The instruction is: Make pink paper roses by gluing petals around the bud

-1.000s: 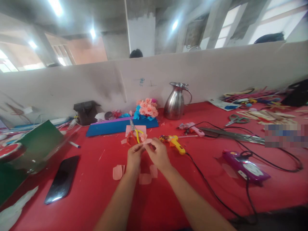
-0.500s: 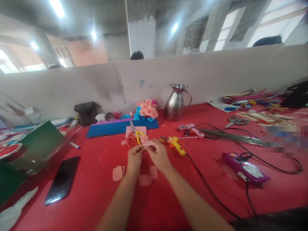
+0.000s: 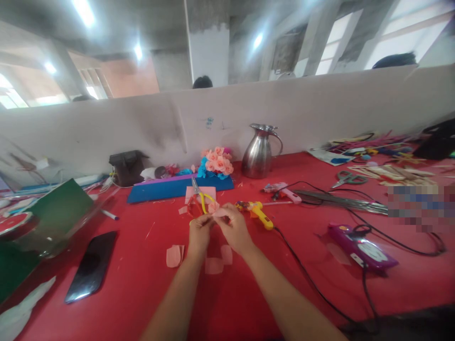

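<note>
My left hand [image 3: 200, 232] and my right hand [image 3: 232, 227] meet over the middle of the red table. Between their fingertips is a small pink paper flower [image 3: 213, 207]. The left fingers are closed at its base, while the right thumb and fingers pinch a pink petal [image 3: 222, 212] at its side. Just beyond lie pliers [image 3: 203, 198] with yellow and red handles, on a pink paper stack [image 3: 209, 191]. Loose pink petals [image 3: 214, 266] lie below my hands, and a small petal pile [image 3: 174, 255] sits left of my left wrist.
A yellow glue gun [image 3: 262, 217] lies right of my hands, its black cord running toward the front edge. Behind are a blue foam block [image 3: 170, 188], a bunch of paper flowers [image 3: 218, 162] and a steel jug [image 3: 259, 154]. A phone [image 3: 91, 265] is left; a purple power strip [image 3: 362, 248] is right.
The flower and the petal at my fingertips have shifted slightly, with the right fingers a little closer over them. Both hands stay in nearly the same place.
</note>
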`<act>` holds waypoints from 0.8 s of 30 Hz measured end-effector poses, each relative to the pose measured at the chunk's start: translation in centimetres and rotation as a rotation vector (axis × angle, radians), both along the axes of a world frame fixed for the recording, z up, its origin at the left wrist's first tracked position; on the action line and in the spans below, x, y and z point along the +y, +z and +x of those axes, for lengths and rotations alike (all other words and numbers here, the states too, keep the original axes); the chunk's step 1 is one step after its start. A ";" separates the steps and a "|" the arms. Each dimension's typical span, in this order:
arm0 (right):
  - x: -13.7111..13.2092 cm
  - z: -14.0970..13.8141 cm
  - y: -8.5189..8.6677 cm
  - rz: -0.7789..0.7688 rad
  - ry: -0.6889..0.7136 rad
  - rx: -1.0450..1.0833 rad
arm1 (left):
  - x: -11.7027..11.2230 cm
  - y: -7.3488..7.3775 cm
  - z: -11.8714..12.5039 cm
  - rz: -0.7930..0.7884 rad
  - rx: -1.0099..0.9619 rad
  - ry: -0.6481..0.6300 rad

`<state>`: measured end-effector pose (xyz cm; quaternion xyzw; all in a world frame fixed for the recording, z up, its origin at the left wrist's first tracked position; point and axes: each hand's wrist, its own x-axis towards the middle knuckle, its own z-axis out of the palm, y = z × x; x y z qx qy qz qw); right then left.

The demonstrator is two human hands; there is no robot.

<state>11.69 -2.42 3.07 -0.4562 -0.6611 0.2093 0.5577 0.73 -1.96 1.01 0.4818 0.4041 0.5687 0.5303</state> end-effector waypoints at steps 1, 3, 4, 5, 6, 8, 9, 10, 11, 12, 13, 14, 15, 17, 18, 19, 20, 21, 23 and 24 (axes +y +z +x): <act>0.0 0.0 0.1 0.002 -0.003 0.010 | 0.0 -0.1 0.0 0.006 0.002 -0.003; 0.0 0.0 0.1 0.003 0.002 0.029 | 0.0 -0.1 0.0 0.008 0.006 -0.006; 0.0 0.0 0.1 0.002 0.008 0.034 | 0.0 -0.1 0.0 0.009 0.009 -0.008; 0.0 0.0 0.1 -0.001 0.015 0.037 | 0.0 0.0 0.1 0.010 0.013 -0.009; 0.0 0.0 0.1 -0.002 0.020 0.038 | 0.0 0.1 0.1 0.010 0.017 -0.008; 0.1 0.0 0.0 -0.001 0.030 0.045 | -0.1 0.3 0.2 0.006 0.026 -0.007; 0.2 0.0 -0.1 -0.001 0.036 0.055 | -0.1 0.4 0.2 0.003 0.030 -0.005; 0.2 0.0 -0.1 -0.003 0.043 0.067 | -0.1 0.4 0.2 0.001 0.032 0.000; 0.2 0.0 -0.1 -0.008 0.048 0.081 | -0.1 0.5 0.2 0.000 0.030 0.006; 0.2 0.0 -0.1 -0.016 0.053 0.093 | -0.1 0.4 0.2 0.000 0.028 0.010; 0.2 0.0 -0.1 -0.024 0.055 0.102 | -0.1 0.4 0.2 0.001 0.022 0.013; 0.2 0.0 0.0 -0.034 0.056 0.107 | -0.1 0.3 0.2 0.002 0.013 0.015; 0.2 0.1 0.0 -0.041 0.055 0.110 | -0.1 0.3 0.2 0.002 0.006 0.012; 0.2 0.1 0.0 -0.050 0.054 0.111 | -0.1 0.2 0.3 0.000 -0.001 0.002; 0.2 0.1 0.0 -0.051 0.052 0.112 | -0.1 0.2 0.3 -0.002 -0.001 -0.003; 0.2 0.1 0.0 -0.051 0.050 0.113 | -0.2 0.3 0.3 0.000 -0.001 -0.007; 0.2 0.1 0.0 -0.050 0.047 0.115 | -0.2 0.3 0.3 0.001 0.001 -0.010; 0.2 0.1 0.0 -0.050 0.044 0.117 | -0.2 0.4 0.3 0.003 0.002 -0.008; 0.2 0.1 0.0 -0.050 0.040 0.118 | -0.2 0.4 0.3 0.007 0.008 -0.002; 0.2 0.1 0.0 -0.050 0.038 0.115 | -0.2 0.4 0.3 0.008 0.013 -0.001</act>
